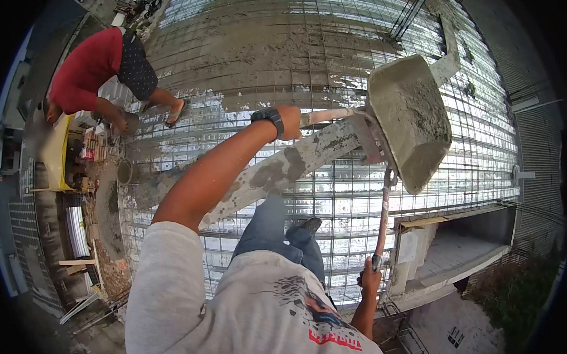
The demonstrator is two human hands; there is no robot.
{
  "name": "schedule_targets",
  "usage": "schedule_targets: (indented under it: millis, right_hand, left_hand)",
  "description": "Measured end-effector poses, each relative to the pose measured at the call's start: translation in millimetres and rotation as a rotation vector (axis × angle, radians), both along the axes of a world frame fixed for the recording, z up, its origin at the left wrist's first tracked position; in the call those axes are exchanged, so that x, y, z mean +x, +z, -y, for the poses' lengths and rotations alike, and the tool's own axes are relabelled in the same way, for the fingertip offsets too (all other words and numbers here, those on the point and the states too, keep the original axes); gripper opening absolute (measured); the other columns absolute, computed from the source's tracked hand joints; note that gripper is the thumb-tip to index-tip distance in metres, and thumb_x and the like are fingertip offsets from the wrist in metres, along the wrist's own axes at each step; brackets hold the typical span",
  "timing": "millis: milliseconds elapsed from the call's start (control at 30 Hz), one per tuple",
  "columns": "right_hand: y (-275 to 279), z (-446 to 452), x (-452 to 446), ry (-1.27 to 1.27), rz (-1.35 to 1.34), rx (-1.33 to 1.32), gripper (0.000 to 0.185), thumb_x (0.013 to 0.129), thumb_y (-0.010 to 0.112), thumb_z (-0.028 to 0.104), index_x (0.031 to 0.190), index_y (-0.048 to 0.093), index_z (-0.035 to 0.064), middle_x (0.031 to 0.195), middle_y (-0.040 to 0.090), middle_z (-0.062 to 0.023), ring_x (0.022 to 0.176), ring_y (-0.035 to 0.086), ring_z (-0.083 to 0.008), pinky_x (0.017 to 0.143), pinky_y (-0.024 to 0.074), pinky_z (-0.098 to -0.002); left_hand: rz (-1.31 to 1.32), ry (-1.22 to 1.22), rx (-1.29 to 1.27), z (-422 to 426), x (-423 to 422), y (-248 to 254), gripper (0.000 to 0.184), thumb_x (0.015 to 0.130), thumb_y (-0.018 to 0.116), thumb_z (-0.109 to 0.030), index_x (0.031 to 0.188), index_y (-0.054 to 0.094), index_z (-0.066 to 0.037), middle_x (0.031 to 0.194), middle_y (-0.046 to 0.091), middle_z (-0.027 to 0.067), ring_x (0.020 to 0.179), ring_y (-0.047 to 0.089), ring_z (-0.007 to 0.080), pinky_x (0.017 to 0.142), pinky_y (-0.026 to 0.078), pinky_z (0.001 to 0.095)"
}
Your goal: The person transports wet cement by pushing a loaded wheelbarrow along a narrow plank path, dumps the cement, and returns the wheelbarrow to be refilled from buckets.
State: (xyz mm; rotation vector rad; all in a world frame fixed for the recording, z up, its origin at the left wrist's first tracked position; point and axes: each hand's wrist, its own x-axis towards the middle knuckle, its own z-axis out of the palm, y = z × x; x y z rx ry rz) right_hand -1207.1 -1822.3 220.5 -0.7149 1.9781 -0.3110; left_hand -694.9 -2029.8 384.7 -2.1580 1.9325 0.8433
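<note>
A wheelbarrow tray, crusted with grey cement and holding some wet mix, is tilted in front of me. My left hand, with a dark watch at the wrist, is closed round the end of one wheelbarrow handle. Lower right, my right hand grips the black end of the other handle. Beneath the wheelbarrow runs a cement-spattered plank, laid over the steel mesh.
Wet concrete covers part of the mesh ahead. A co-worker in a red shirt bends over a bucket at the upper left. Another bucket stands nearby. A rectangular opening lies at the right, and vertical rebar rises at the top.
</note>
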Motion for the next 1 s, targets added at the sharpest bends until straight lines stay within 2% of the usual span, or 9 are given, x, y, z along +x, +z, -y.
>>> schedule_targets:
  millis: [33, 133, 200, 267, 467, 567, 667, 767, 1000]
  right_hand:
    - [-11.7, -23.1, -0.1, 0.017, 0.013, 0.002, 0.052, 0.088, 0.063, 0.055, 0.068, 0.050, 0.0084, 0.054, 0.049, -0.0016, 0.040, 0.051, -0.0141, 0.035, 0.0377, -0.0290]
    - [-16.2, -98.8, 38.8, -0.013, 0.027, 0.023, 0.052, 0.088, 0.062, 0.055, 0.069, 0.050, 0.0087, 0.053, 0.049, -0.0014, 0.041, 0.052, -0.0144, 0.035, 0.0382, -0.0295]
    - [-15.4, -152.7, 73.2, -0.011, 0.049, 0.025, 0.055, 0.090, 0.059, 0.054, 0.069, 0.053, 0.0036, 0.053, 0.049, -0.0027, 0.041, 0.050, -0.0143, 0.039, 0.0401, -0.0307]
    - [-39.8, -214.3, 97.4, -0.043, 0.093, -0.004, 0.054, 0.090, 0.059, 0.055, 0.070, 0.053, 0.0050, 0.054, 0.049, -0.0019, 0.039, 0.048, -0.0142, 0.038, 0.0386, -0.0306]
    - [-37.4, -358.2, 219.8, -0.126, 0.070, 0.043, 0.051, 0.089, 0.061, 0.054, 0.068, 0.051, 0.0091, 0.053, 0.046, -0.0008, 0.040, 0.045, -0.0135, 0.038, 0.0359, -0.0310]
    - [-31.4, -418.6, 274.0, -0.162, 0.169, 0.038, 0.051, 0.089, 0.062, 0.054, 0.067, 0.051, 0.0090, 0.052, 0.046, -0.0005, 0.041, 0.046, -0.0128, 0.039, 0.0366, -0.0301]
    - [-35.6, -492.7, 293.0, -0.147, 0.128, 0.059, 0.050, 0.090, 0.060, 0.052, 0.072, 0.051, 0.0066, 0.055, 0.048, -0.0009, 0.041, 0.047, -0.0125, 0.037, 0.0370, -0.0298]
    - [-29.6, -549.2, 325.9, -0.113, 0.114, 0.083, 0.054, 0.087, 0.062, 0.057, 0.071, 0.053, 0.0063, 0.054, 0.051, -0.0032, 0.042, 0.054, -0.0152, 0.038, 0.0393, -0.0296]
    - [-23.3, -683.5, 350.0, 0.001, -0.017, -0.093, 0.052, 0.088, 0.062, 0.054, 0.080, 0.059, 0.0032, 0.055, 0.047, -0.0014, 0.048, 0.047, -0.0125, 0.045, 0.0369, -0.0336]
  left_hand:
    - [0.009, -0.021, -0.013, -14.7, 4.8, 7.8, 0.051, 0.074, 0.076, -0.036, 0.099, 0.064, 0.006, 0.095, 0.067, 0.0269, 0.092, 0.065, 0.0405, 0.080, 0.052, 0.0455]
    - [0.005, -0.059, -0.051, -72.1, 31.2, 13.3, 0.050, 0.074, 0.075, -0.036, 0.098, 0.064, 0.006, 0.095, 0.067, 0.0268, 0.092, 0.065, 0.0408, 0.080, 0.052, 0.0454]
    - [0.025, -0.084, -0.023, -118.3, 50.5, 13.5, 0.047, 0.075, 0.074, -0.035, 0.097, 0.064, 0.005, 0.094, 0.067, 0.0260, 0.092, 0.066, 0.0401, 0.081, 0.052, 0.0451]
    - [0.034, -0.078, -0.035, -172.1, 70.4, 8.5, 0.045, 0.076, 0.074, -0.035, 0.097, 0.065, 0.004, 0.095, 0.067, 0.0258, 0.092, 0.066, 0.0395, 0.081, 0.052, 0.0450]
    - [0.027, -0.113, -0.040, -305.3, 163.9, 12.0, 0.043, 0.077, 0.072, -0.033, 0.100, 0.064, 0.002, 0.095, 0.068, 0.0244, 0.092, 0.066, 0.0394, 0.082, 0.052, 0.0456]
    - [0.040, -0.127, -0.055, -356.9, 214.5, 22.8, 0.044, 0.076, 0.072, -0.034, 0.099, 0.064, 0.003, 0.094, 0.068, 0.0234, 0.092, 0.065, 0.0399, 0.081, 0.052, 0.0464]
    - [0.041, -0.124, -0.047, -432.7, 241.1, 26.2, 0.046, 0.076, 0.073, -0.035, 0.100, 0.063, 0.003, 0.095, 0.067, 0.0234, 0.094, 0.065, 0.0399, 0.081, 0.052, 0.0464]
    - [0.009, -0.129, -0.044, -493.6, 276.2, 24.4, 0.049, 0.077, 0.074, -0.035, 0.103, 0.062, 0.004, 0.097, 0.067, 0.0238, 0.094, 0.064, 0.0401, 0.081, 0.051, 0.0465]
    - [0.010, -0.080, -0.064, -661.3, 315.1, 4.5, 0.052, 0.076, 0.074, -0.036, 0.103, 0.060, 0.006, 0.096, 0.066, 0.0245, 0.094, 0.064, 0.0400, 0.082, 0.050, 0.0454]
